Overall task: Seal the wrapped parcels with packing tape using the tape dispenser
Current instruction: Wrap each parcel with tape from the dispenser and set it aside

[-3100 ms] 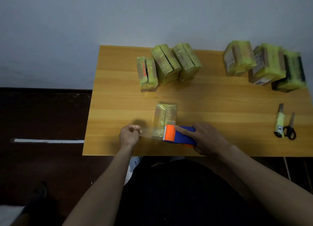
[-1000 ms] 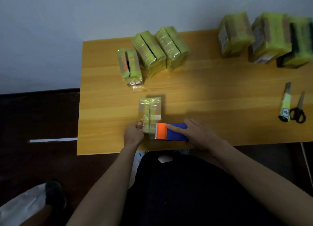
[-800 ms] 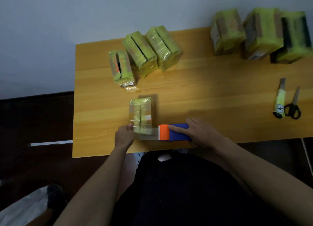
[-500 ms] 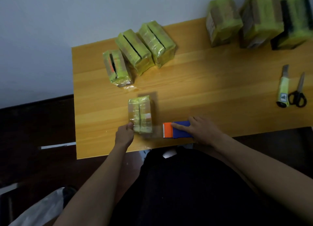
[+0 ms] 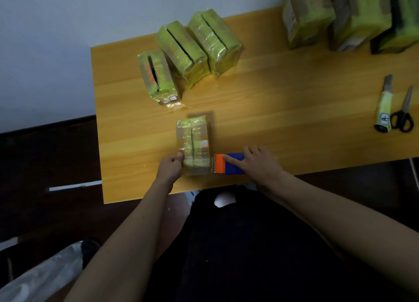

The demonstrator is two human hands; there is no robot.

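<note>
The wooden tabletop (image 5: 283, 102) has its left edge and near edge in view; its right end runs out of frame. A broad bare stretch lies across the middle, between the far rows and the near edge. Three larger parcels (image 5: 353, 16) stand at the far right corner, cut off by the frame. Three wrapped parcels (image 5: 190, 52) sit in a leaning row toward the far left corner. The parcel being sealed (image 5: 192, 143) lies close to the near edge, left of centre. The left hand (image 5: 170, 169) presses its thumb against that parcel's near left side, other fingers curled. The right hand (image 5: 258, 163) grips the tape dispenser (image 5: 227, 164), just right of the parcel, forefinger laid on its orange end. A utility knife (image 5: 384, 107) and scissors (image 5: 403, 114) lie side by side toward the right edge, well apart from both hands.
</note>
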